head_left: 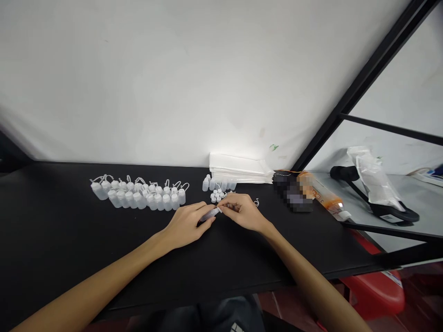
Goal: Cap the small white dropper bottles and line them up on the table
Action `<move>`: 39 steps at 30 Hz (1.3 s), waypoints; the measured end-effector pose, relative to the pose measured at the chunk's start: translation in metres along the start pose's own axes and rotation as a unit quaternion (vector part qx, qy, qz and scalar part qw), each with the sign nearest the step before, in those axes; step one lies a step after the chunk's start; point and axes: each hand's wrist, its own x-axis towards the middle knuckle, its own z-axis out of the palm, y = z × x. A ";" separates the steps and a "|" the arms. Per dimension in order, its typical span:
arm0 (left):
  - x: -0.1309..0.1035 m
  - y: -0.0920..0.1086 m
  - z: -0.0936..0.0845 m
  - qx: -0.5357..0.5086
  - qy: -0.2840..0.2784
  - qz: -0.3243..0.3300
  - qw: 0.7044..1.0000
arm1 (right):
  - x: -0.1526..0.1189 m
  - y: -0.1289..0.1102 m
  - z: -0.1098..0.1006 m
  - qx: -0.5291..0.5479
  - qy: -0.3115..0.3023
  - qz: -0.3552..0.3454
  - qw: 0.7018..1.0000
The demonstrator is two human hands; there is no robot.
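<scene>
My left hand [188, 223] is closed around a small translucent plastic bottle [208, 214], which lies tilted with its neck toward the right. The fingers of my right hand [244, 211] pinch together at the bottle's neck, over a small white part that I cannot make out clearly. Just beyond my hands sits a cluster of small white caps [217, 195]. Behind the caps stand several uncapped-looking small bottles [224, 184]. To the left, rows of capped bottles [140, 199] with white loop straps on top stand upright.
A stack of white sheets or bags [240, 168] lies against the wall. On the right are a blurred dark object [294, 193], an orange-labelled bottle [327, 198] on its side and a black metal frame [321, 124]. A red stool [377, 295] stands below the black table [145, 272].
</scene>
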 end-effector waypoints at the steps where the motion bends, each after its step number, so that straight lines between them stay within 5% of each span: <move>1: 0.000 0.000 0.000 -0.001 -0.002 -0.002 1.000 | 0.000 0.000 0.001 0.003 -0.002 0.003 1.000; 13: 0.000 0.001 -0.001 -0.006 -0.009 -0.014 1.000 | -0.002 -0.004 0.004 0.076 -0.052 0.060 0.994; 39: 0.001 -0.002 0.001 -0.047 -0.012 -0.043 0.998 | -0.004 -0.001 0.003 0.060 -0.085 0.034 0.994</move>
